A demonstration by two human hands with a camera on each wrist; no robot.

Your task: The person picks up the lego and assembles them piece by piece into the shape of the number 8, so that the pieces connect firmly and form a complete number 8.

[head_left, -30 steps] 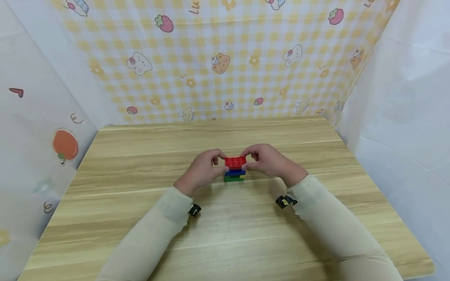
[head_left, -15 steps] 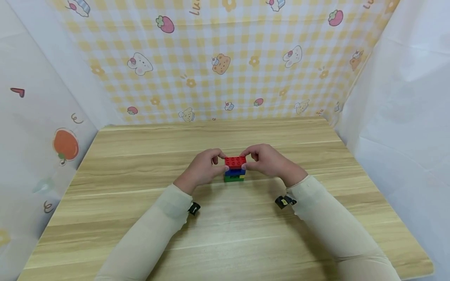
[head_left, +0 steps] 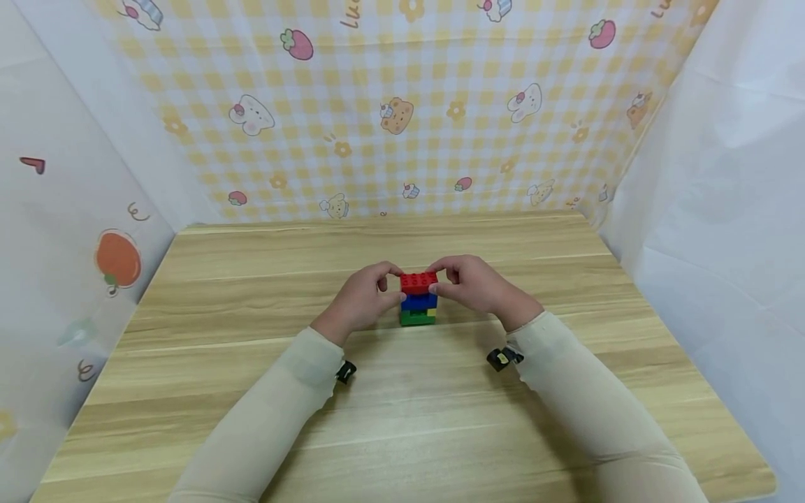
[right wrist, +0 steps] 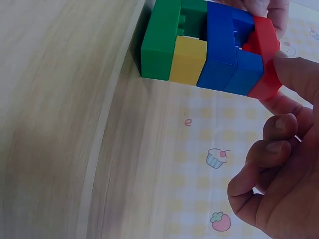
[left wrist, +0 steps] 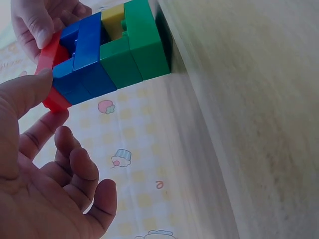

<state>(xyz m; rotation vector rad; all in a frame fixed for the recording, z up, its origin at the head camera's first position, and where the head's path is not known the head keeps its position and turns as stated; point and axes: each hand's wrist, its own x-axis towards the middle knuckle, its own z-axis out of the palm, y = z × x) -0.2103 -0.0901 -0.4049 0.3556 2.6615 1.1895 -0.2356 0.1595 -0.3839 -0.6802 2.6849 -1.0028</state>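
Observation:
A tower of toy building bricks stands on the table. At its foot lies a long green brick [head_left: 418, 319], bearing a small green brick [left wrist: 119, 62] and a small yellow brick [right wrist: 188, 59]. Above them come a long blue brick [right wrist: 219, 45] and two small blue bricks, with a gap between. The red brick [head_left: 418, 284] tops the tower. My left hand [head_left: 365, 297] pinches its left end with thumb and forefinger. Its right end is pinched likewise by my right hand [head_left: 472, 285]. The other fingers of both hands curl loosely below, off the bricks.
The wooden table [head_left: 402, 433] extends around the tower on all sides. A yellow checked cloth [head_left: 440, 126] with printed animals hangs behind it. White cloth [head_left: 723, 209] closes off the right, and a printed white sheet [head_left: 63, 279] the left.
The red brick now appears higher and its studded top narrower in the head view, with more of the blue bricks showing. Both hands moved slightly up, the right also a little left.

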